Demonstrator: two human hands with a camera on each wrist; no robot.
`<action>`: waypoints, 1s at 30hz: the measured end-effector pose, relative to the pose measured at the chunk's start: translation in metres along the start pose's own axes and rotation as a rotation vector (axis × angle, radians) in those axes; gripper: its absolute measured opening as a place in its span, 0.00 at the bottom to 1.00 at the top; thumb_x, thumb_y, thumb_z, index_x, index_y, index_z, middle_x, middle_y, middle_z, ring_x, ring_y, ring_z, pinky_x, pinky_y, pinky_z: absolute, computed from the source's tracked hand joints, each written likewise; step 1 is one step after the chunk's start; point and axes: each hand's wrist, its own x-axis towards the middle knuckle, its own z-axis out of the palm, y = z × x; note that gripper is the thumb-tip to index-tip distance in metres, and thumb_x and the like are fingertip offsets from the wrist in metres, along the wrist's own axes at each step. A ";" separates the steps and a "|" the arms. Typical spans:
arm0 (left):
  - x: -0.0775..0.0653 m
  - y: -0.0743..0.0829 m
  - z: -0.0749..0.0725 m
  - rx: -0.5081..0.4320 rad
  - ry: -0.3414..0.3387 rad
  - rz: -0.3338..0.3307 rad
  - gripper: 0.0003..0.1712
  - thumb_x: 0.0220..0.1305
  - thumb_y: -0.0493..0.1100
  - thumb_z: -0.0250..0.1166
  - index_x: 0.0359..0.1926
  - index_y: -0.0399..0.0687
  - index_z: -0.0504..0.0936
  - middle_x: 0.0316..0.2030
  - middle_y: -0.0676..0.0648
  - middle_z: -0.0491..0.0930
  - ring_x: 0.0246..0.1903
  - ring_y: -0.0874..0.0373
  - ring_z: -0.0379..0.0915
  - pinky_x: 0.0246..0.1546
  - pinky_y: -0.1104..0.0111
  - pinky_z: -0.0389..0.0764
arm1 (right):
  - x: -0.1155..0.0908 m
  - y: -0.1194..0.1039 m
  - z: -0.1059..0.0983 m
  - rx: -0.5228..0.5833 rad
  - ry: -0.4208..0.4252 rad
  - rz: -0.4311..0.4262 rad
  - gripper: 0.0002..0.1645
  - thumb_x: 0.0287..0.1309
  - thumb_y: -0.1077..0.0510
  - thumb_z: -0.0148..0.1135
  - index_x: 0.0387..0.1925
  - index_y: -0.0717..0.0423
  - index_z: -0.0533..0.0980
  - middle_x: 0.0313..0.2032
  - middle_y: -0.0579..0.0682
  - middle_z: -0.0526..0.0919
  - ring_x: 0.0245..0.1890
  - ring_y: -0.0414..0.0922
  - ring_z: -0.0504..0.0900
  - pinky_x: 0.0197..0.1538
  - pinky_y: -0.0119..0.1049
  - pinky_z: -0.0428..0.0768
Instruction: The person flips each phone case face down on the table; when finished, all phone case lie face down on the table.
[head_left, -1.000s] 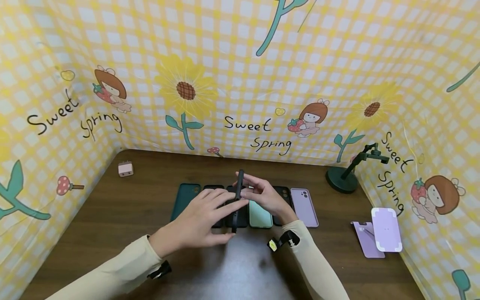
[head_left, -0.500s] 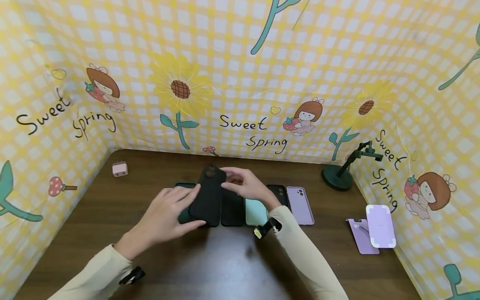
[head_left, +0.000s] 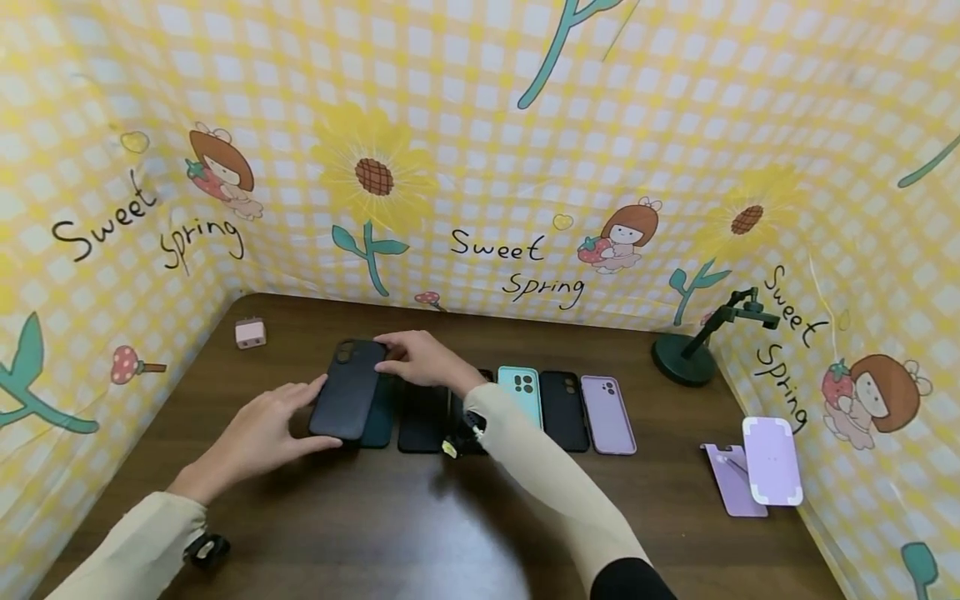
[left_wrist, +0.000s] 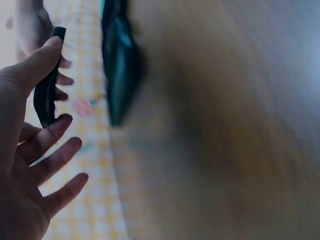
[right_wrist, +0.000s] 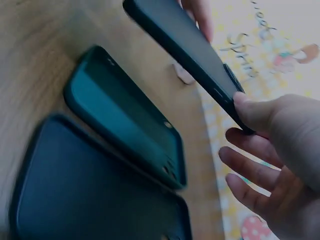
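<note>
Presently, your left hand and right hand pinch one dark phone case; pink charger, far-left corner of worktop.

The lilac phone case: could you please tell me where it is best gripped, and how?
I would probably pinch the lilac phone case by its right long edge, coming from the right, since it lies flat with a black case close along its left.
</note>
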 end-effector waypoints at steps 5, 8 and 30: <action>-0.006 -0.027 -0.001 -0.022 -0.087 -0.062 0.60 0.54 0.72 0.73 0.76 0.39 0.66 0.64 0.29 0.76 0.61 0.30 0.75 0.54 0.37 0.77 | 0.024 -0.007 0.018 -0.115 -0.028 -0.006 0.34 0.74 0.46 0.58 0.75 0.51 0.67 0.62 0.50 0.83 0.58 0.40 0.83 0.59 0.31 0.80; -0.008 -0.037 -0.002 -0.022 -0.118 -0.093 0.61 0.53 0.74 0.71 0.76 0.39 0.66 0.65 0.27 0.74 0.63 0.29 0.72 0.55 0.36 0.75 | 0.037 -0.010 0.027 -0.177 -0.042 0.003 0.33 0.74 0.45 0.57 0.75 0.50 0.67 0.61 0.48 0.83 0.56 0.38 0.82 0.59 0.30 0.79; 0.000 -0.069 0.005 0.016 -0.239 -0.111 0.64 0.50 0.77 0.71 0.72 0.32 0.69 0.32 0.54 0.75 0.22 0.68 0.60 0.20 0.72 0.61 | 0.071 -0.006 0.060 -0.329 -0.077 0.153 0.32 0.73 0.37 0.55 0.74 0.34 0.67 0.69 0.38 0.75 0.66 0.40 0.75 0.59 0.39 0.66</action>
